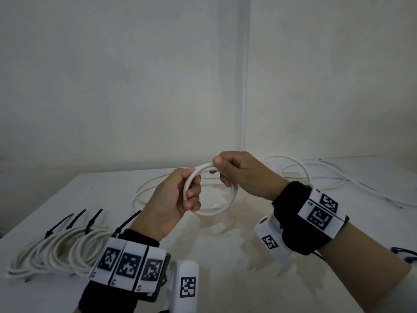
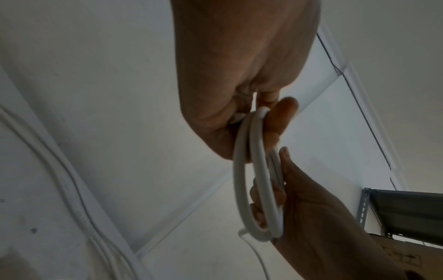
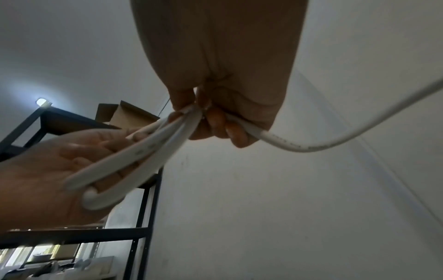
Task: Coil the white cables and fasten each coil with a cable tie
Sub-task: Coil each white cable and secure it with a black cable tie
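I judge the cable (image 1: 232, 195) springy and light; my left hand (image 1: 173, 199) grips the coil at 9 o'clock, my right hand (image 1: 243, 172) pinching 12.

White cable coil (image 1: 228, 201), white tied coils (image 1: 56, 251) with black cable ties (image 1: 94, 219), white counter (image 1: 237, 267), black wristbands (image 1: 291, 199) bearing black-and-white square-patterned tags (image 1: 128, 265).

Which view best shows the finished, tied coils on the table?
The head view. The tied coils lie on the table at lower left, black cable ties sticking up from them. Both wrist views show only the coil being wound between the left hand and right hand.
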### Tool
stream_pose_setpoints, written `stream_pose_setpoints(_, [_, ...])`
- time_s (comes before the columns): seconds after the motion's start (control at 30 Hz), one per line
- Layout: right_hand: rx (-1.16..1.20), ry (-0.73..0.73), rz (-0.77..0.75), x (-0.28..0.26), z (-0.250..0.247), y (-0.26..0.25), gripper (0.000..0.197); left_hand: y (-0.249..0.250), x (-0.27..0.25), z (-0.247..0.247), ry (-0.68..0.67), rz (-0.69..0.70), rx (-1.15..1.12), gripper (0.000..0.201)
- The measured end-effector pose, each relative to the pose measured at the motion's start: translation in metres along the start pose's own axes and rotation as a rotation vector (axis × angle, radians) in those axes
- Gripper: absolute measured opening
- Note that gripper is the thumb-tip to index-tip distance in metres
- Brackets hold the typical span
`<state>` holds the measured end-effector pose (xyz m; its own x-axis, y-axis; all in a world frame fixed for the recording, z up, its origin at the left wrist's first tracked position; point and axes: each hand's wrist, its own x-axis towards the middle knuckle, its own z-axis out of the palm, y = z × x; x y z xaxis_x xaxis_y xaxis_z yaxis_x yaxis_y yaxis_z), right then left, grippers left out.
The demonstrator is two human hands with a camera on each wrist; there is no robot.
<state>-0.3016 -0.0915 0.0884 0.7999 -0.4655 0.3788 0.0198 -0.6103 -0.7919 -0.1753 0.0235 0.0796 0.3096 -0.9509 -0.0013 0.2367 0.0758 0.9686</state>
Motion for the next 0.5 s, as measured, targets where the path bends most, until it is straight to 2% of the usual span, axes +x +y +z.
stream_pose_setpoints(0.17, [-0.069, -0.025, -0.011, -0.001, -0.008, 0.000, 0.032, -0.003, -0.001, 0.003, -0.035, 0.011, 0.081, 0.039])
stream_pose_setpoints(0.33, [-0.091, 0.004, 0.009, -0.007, -0.012, 0.005, 0.032, -0.008, -0.002, 0.012, -0.015, 0.093, 0.331, 0.035])
stream_pose_setpoints(0.5, [-0.075, 0.052, -0.003, -0.009, -0.011, 0.004, 0.036, -0.010, 0.000, 0.017, 0.025, 0.111, 0.311, 0.035])
